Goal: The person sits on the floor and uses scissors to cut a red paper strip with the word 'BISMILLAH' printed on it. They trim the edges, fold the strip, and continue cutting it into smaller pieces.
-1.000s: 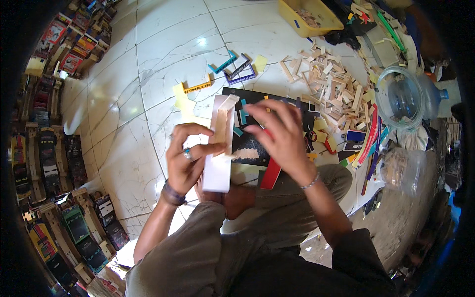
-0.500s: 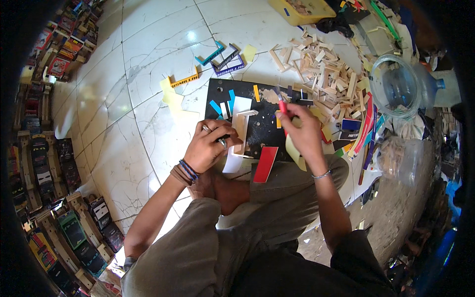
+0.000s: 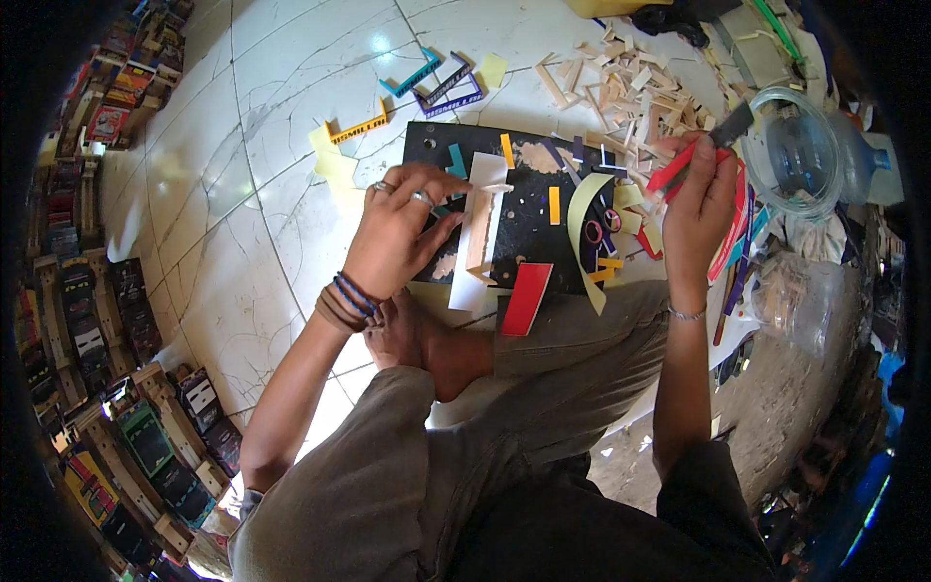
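My left hand (image 3: 412, 218) is over the left edge of a black work board (image 3: 529, 242), thumb and fingers apart. Its fingertips reach the side of a small U-shaped wooden frame (image 3: 480, 231), which lies on a white strip (image 3: 463, 291). Whether they press on it, I cannot tell. My right hand (image 3: 705, 189), raised beyond the board's right side, is closed round a red cutter knife (image 3: 672, 175) with a dark grey end. A red rectangular piece (image 3: 525, 303) lies at the board's near edge. Scissors (image 3: 603, 229) rest beside a curved pale yellow strip (image 3: 580, 218) on the right.
Wooden pieces (image 3: 635, 92) are heaped beyond the board. Printed coloured frames (image 3: 451, 92) lie on the tiled floor (image 3: 291, 175) at far left. A clear plastic jar (image 3: 790, 155) stands at right. Racks of boxed goods (image 3: 87, 310) line the left side.
My right hand has swung right, away from the board, carrying the cutter knife and uncovering the scissors. My left hand's fingers have spread and shifted up along the wooden frame. The view has shifted slightly.
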`<state>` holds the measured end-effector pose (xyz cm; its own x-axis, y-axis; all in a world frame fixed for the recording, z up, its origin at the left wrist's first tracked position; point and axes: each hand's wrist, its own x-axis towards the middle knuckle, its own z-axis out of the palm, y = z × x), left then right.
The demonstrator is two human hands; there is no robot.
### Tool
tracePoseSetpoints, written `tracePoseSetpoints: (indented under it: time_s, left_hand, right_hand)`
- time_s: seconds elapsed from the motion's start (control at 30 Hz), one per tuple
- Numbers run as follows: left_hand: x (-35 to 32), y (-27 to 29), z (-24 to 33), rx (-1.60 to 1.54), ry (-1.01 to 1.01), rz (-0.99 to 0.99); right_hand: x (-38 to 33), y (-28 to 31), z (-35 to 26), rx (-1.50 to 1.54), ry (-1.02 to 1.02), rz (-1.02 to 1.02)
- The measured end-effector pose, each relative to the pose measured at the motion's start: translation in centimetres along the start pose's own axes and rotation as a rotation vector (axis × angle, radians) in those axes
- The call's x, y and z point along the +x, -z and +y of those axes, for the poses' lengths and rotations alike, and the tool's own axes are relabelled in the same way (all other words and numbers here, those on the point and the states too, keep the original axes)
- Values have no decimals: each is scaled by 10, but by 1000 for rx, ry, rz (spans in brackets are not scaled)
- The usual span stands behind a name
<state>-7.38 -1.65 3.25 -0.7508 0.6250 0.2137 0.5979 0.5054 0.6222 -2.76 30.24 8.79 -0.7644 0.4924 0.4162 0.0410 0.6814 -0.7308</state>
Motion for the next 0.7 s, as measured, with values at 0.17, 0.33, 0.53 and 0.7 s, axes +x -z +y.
tracePoseSetpoints:
  time_s: [0.17, 0.33, 0.53, 0.7]
  left_hand:
    - [-1, -14, 0, 121, -43, 47]
    - [1, -26, -2, 129, 1, 31]
    - [8, -40, -11, 246, -41, -26]
    - [8, -43, -19, 203, -47, 21]
  right_hand:
    - [-33, 14, -13, -144, 50, -760]
    - [-59, 4, -5, -409, 323, -895]
    - [-52, 5, 4, -375, 439, -975]
    - [-23, 27, 17, -556, 245, -923]
